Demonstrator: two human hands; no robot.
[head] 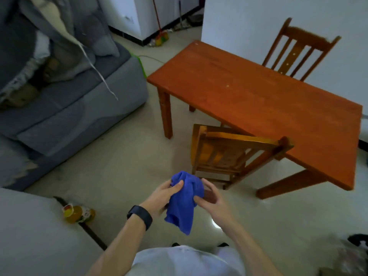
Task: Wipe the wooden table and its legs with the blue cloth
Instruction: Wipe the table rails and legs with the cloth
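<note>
Blue cloth [184, 202]: soft, fleecy fabric, bunched at the top and hanging loose in a crumpled fold below, right in the middle of the grip.
Left hand [162, 198]: thumb pressed flat on the upper bunch, fingers closed round the cloth's left side; a black band with a dark rectangular face sits on the wrist.
Right hand [210, 198]: thumb and fingers pinch the cloth's right edge, palm half open behind it.
Grip: both hands clamped on the one cloth, held in the air above the floor.
Wooden table [258, 100]: beyond the grip and to its right, well apart from the cloth; smooth, reddish-brown rectangular top with faint plank lines and a few pale specks, square legs.
Near chair [235, 154]: just beyond the hands, lighter honey-coloured wood, slatted back, tucked under the table's near edge.
Far chair [298, 54]: past the table against the white wall, dark wood, vertical slats.
Sofa [69, 108]: away to the left of the grip, grey woven upholstery, rumpled fabric heaped on it.
Bottle [78, 213]: left of the left wrist on the floor, lying down, yellow contents, label too blurred to read.
Floor [129, 156]: pale, glossy.
</note>
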